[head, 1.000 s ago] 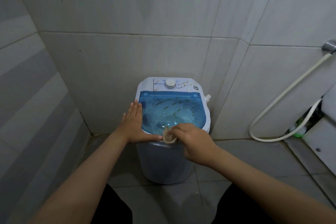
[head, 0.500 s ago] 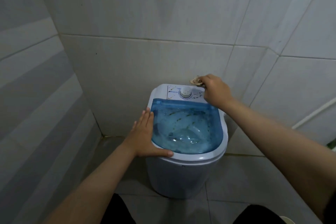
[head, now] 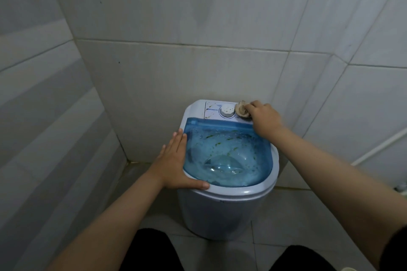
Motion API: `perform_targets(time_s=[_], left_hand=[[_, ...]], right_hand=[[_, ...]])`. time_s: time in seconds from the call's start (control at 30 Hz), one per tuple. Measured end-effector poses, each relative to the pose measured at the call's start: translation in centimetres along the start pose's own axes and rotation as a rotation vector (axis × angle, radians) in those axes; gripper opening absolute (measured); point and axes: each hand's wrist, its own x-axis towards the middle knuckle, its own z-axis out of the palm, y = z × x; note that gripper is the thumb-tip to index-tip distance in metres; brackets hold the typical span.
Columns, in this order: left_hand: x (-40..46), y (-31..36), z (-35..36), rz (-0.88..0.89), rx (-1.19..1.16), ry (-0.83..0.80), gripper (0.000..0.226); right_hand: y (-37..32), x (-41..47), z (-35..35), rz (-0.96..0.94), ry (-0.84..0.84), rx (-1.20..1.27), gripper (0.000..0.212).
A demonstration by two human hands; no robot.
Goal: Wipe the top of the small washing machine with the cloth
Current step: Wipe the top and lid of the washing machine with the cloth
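Observation:
A small white washing machine point(head: 220, 211) stands on the floor against the tiled wall. Its clear blue lid point(head: 229, 156) is closed, and a white control panel with a round dial point(head: 227, 111) runs along the back. My right hand point(head: 264, 120) presses a bunched beige cloth point(head: 241, 109) onto the panel's right end, just right of the dial. My left hand point(head: 176, 160) lies flat on the machine's left rim, fingers together, thumb along the front edge.
Grey tiled walls close in on the left and behind the machine, which sits near the corner. A white hose point(head: 378, 145) runs along the right wall. My dark-clothed knees point(head: 154, 251) show at the bottom, close to the machine's front.
My right hand carried the cloth from the lid's front edge to the back panel, then shifted it slightly forward beside the dial. The left hand stayed on the left rim.

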Motion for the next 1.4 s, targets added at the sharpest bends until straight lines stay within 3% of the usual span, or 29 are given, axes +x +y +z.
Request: perform_targets(time_s=[0.3,0.73,0.87,1.07,1.23,1.4], left_hand=[[-0.3,0.5,-0.3,-0.017,-0.005,-0.012,0.15],[-0.4,0.6,-0.6,-0.018,-0.011,-0.039,0.153],[-0.4,0.5,-0.5,-0.015,-0.009,-0.033,0.152],[-0.2,0.2,-0.2,-0.007,-0.008,-0.008,0.15],[-0.1,0.0,0.1,-0.011,-0.028,0.019,0.151],[-0.1,0.0,0.2,-0.013,-0.045,0.022,0.151]], right_hand=[[-0.4,-1.5,-2.7,-0.072,-0.138,-0.147,0.037],[0.6,-2.3,-5.1,-0.077,-0.281,0.098,0.029],[0.9,-1.1,-6.4,-0.02,-0.138,0.231,0.029],[-0.6,2.2,-4.9,-0.036,0.019,0.069,0.032],[-1.7,3.7,-1.7,-0.058,-0.077,-0.056,0.047],[-1.8,3.0,-0.8,-0.125,-0.058,-0.169,0.056]])
